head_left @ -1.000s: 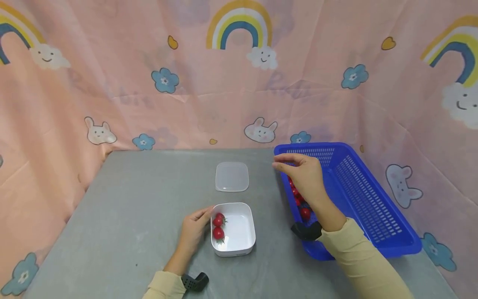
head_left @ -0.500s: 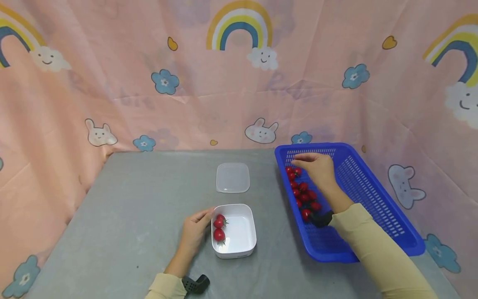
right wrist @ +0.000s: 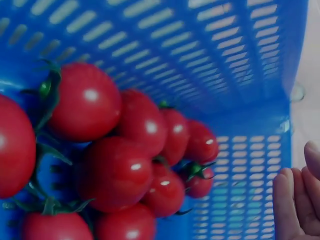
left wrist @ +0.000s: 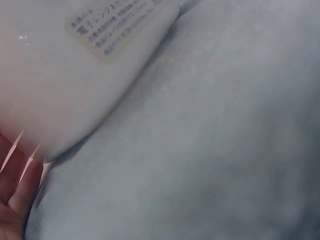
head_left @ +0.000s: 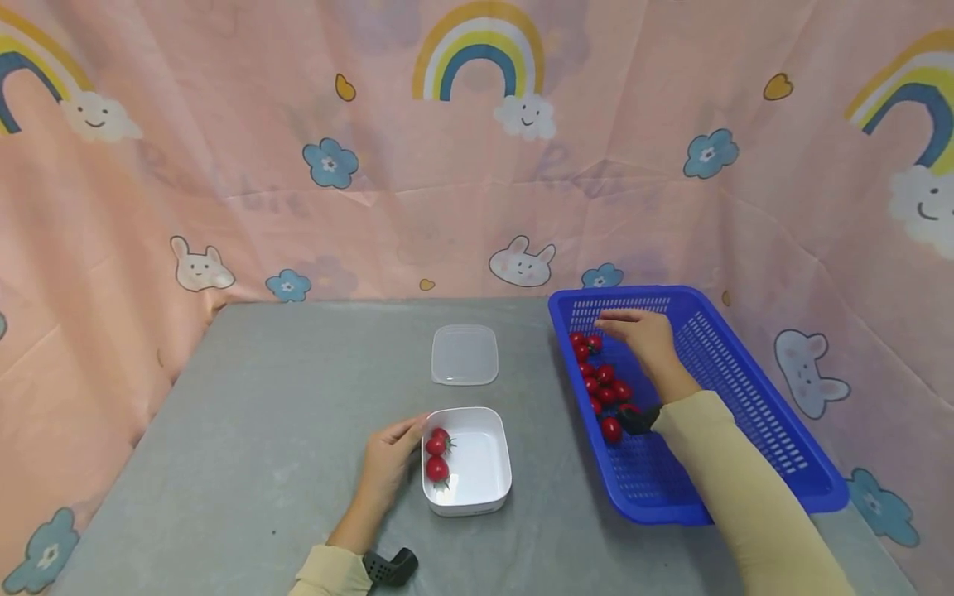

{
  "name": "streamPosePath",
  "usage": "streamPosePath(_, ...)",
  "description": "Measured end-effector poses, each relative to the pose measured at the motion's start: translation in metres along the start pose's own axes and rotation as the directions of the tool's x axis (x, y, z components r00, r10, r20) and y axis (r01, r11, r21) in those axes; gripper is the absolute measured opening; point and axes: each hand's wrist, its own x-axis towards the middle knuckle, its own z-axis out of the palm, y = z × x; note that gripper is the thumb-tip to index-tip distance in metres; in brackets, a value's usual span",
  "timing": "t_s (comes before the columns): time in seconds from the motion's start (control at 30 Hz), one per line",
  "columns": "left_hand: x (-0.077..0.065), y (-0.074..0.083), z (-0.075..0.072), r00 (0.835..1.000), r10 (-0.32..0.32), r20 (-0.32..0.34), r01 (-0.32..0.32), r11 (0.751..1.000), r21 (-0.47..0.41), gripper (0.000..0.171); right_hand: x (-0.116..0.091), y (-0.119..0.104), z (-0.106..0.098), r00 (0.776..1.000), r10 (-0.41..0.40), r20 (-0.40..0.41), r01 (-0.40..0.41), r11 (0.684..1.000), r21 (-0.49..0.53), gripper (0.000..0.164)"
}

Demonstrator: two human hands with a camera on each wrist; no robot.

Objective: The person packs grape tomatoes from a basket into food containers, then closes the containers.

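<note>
A white square plastic container [head_left: 480, 455] stands on the table with two red cherry tomatoes [head_left: 437, 469] along its left side. My left hand [head_left: 388, 463] rests against its left wall, fingertips right at the rim. In the left wrist view the fingers [left wrist: 29, 182] lie fairly straight by the printed outer wall. Over the blue perforated basket [head_left: 823, 495], my right hand [head_left: 650, 346] hovers with extended fingers and holds nothing. Several cherry tomatoes [head_left: 611, 430] lie along the basket's left side; the right wrist view shows them [right wrist: 117, 175] close up, green stems on some, with my fingers [right wrist: 286, 205] at the right.
Behind the container lies a translucent square lid [head_left: 465, 354], flat on the grey table [head_left: 298, 397]. The basket's raised walls stand on the right. A pink patterned curtain [head_left: 417, 190] hangs behind the table and at both sides.
My right hand has moved rightward from the basket's left rim to over its inside, uncovering the tomatoes there. My left hand, the container and the two tomatoes in it stay in place.
</note>
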Motion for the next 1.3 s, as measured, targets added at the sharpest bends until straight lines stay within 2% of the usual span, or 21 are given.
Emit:
streamPosePath(0.17, 0.0, -0.001, -0.001, 1.0, -0.011, 0.002, 0.011, 1.0, 0.003, 0.028, 0.009, 0.008, -0.001, 0.993, 0.105, 0.047, -0.105, 0.994, -0.018, 0.056)
streamPosePath(0.27, 0.0, 0.0, -0.001, 1.0, -0.014, 0.006, 0.014, 1.0, 0.004, 0.029, 0.013, 0.013, 0.0, 0.991, 0.127, 0.045, -0.126, 0.992, -0.02, 0.055)
streamPosePath(0.5, 0.001, 0.001, -0.002, 1.0, -0.011, 0.008, 0.011, 1.0, 0.001, 0.028, 0.02, 0.023, 0.005, 0.995, 0.094, 0.03, -0.093, 0.995, -0.033, 0.055)
streamPosePath(1.1, 0.003, 0.003, -0.002, 1.0, -0.025, 0.014, 0.025, 1.0, -0.002, 0.029, 0.031, 0.039, 0.015, 0.995, 0.102, -0.007, -0.102, 0.995, -0.018, 0.055)
streamPosePath(1.3, 0.003, 0.0, -0.001, 1.0, -0.029, 0.012, 0.029, 0.999, -0.015, 0.028, 0.031, 0.037, 0.019, 0.986, 0.166, -0.023, -0.168, 0.983, -0.075, 0.053)
